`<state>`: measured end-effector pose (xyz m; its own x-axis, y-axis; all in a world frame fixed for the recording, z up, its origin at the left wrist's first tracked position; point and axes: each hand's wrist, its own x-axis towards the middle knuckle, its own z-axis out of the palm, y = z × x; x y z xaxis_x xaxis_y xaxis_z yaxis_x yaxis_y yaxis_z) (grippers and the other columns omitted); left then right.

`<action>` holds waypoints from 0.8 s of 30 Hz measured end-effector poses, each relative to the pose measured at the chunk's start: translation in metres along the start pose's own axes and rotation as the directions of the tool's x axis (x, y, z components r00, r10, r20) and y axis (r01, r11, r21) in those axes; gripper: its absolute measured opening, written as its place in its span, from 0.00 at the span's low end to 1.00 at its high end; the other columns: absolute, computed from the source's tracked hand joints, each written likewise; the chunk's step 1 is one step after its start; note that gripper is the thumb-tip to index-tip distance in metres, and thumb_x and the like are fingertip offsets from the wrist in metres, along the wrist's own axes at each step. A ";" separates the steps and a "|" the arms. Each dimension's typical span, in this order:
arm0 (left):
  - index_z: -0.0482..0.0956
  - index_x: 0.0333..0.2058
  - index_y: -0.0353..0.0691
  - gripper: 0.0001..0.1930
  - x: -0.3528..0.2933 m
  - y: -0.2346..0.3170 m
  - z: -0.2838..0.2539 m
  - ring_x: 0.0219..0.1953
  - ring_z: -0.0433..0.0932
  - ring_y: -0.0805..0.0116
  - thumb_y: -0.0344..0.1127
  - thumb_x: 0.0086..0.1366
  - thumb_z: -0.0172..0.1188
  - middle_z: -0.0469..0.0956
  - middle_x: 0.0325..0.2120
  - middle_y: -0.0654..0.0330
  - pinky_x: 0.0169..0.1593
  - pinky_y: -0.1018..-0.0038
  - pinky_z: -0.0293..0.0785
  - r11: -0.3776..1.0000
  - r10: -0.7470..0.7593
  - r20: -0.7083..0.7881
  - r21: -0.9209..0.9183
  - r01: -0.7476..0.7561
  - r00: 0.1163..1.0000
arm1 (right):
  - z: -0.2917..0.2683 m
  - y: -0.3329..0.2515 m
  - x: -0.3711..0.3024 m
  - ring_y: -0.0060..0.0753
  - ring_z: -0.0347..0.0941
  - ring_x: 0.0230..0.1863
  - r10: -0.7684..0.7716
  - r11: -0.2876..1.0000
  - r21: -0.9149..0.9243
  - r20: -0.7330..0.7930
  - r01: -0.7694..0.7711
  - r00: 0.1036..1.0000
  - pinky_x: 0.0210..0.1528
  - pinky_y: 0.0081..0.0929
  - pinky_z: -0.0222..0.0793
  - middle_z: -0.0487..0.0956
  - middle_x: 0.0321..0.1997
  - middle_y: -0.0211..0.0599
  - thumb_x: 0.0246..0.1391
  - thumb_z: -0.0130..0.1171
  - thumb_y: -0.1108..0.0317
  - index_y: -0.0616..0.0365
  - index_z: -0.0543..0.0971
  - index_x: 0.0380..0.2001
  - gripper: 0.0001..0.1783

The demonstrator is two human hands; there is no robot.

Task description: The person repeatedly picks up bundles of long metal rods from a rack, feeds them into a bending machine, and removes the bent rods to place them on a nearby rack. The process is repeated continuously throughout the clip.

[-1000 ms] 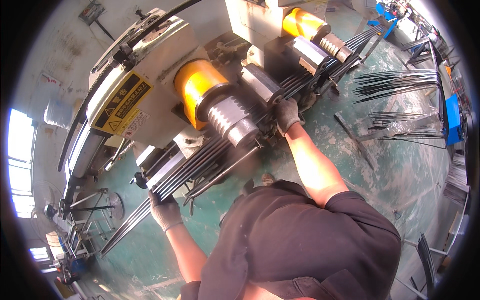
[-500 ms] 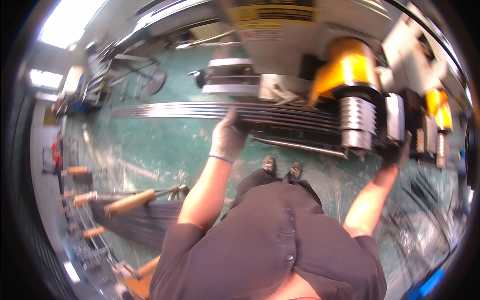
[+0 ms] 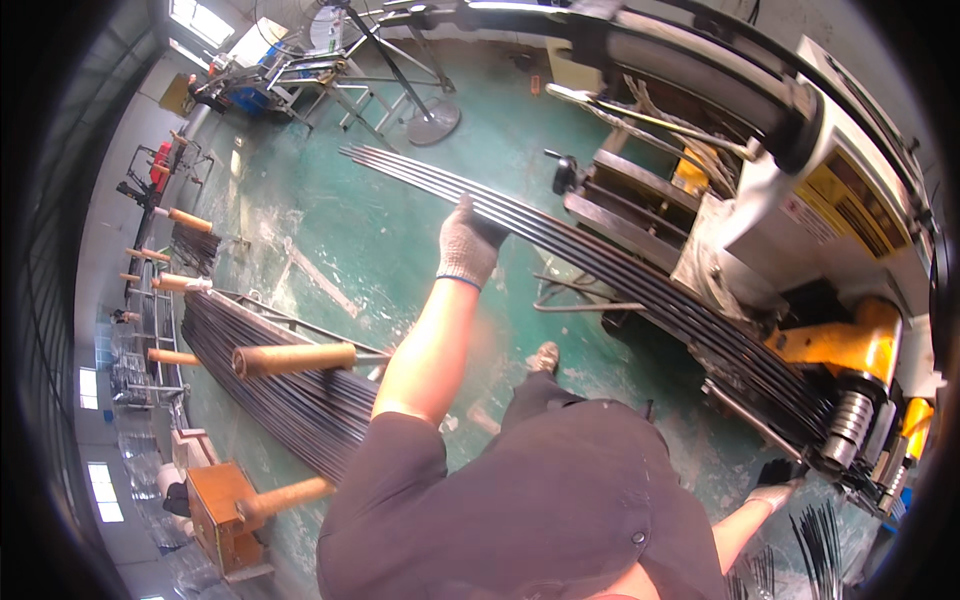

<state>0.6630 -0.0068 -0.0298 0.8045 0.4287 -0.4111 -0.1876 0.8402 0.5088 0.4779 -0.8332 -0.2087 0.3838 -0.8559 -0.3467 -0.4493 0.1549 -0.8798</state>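
Several long dark metal rods (image 3: 600, 262) lie side by side, slanting from bright tips at the upper left down to the yellow machine head (image 3: 850, 345) at the right. My left hand (image 3: 468, 245), in a pale glove with a dark palm, is closed around the row, its thumb on top; its other fingers are hidden. My right hand (image 3: 776, 486), also gloved, reaches to the machine's near side, below a ribbed metal roller (image 3: 850, 425). Its fingers are small and dark there, and I cannot tell what they touch.
To my left, a rack with wooden rollers (image 3: 295, 358) bears a large stack of dark rods (image 3: 270, 385). A brown wooden box (image 3: 222, 510) stands near it. A round metal base (image 3: 433, 122) stands on the green floor ahead. More thin dark rods (image 3: 818, 545) lie at lower right.
The view has turned left, so the machine and rods now sit farther right and at a slant. My left hand stays around the rods; my right hand remains by the machine.
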 end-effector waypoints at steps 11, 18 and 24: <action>0.78 0.54 0.38 0.24 0.209 0.259 -0.099 0.52 0.80 0.53 0.55 0.78 0.57 0.81 0.49 0.54 0.58 0.50 0.77 0.942 0.279 -0.181 0.242 -0.232 0.943 | 0.026 0.148 -0.230 0.37 0.75 0.53 0.427 0.901 -0.083 0.002 -0.425 0.904 0.60 0.48 0.62 0.79 0.52 0.34 0.74 0.50 0.47 0.51 0.81 0.52 0.22; 0.68 0.63 0.37 0.30 0.249 0.320 -0.104 0.52 0.81 0.49 0.58 0.79 0.55 0.79 0.54 0.50 0.53 0.47 0.79 0.899 0.339 -0.212 0.362 -0.249 0.917 | 0.022 0.131 -0.248 0.36 0.75 0.50 0.428 0.886 -0.192 -0.017 -0.423 0.904 0.55 0.46 0.63 0.79 0.49 0.33 0.74 0.52 0.47 0.50 0.82 0.49 0.20; 0.65 0.68 0.45 0.28 0.247 0.324 -0.104 0.48 0.84 0.44 0.56 0.80 0.52 0.81 0.53 0.51 0.51 0.45 0.81 0.865 0.308 -0.067 0.435 -0.250 0.949 | 0.052 0.107 -0.246 0.35 0.75 0.47 0.391 0.914 -0.130 0.037 -0.384 0.920 0.51 0.44 0.64 0.79 0.46 0.32 0.73 0.53 0.47 0.49 0.82 0.46 0.19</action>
<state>0.7421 0.4057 -0.0446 0.6681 0.6877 -0.2841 -0.1184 0.4753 0.8718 0.3774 -0.5801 -0.2344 0.2074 -0.7079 -0.6751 -0.6628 0.4059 -0.6292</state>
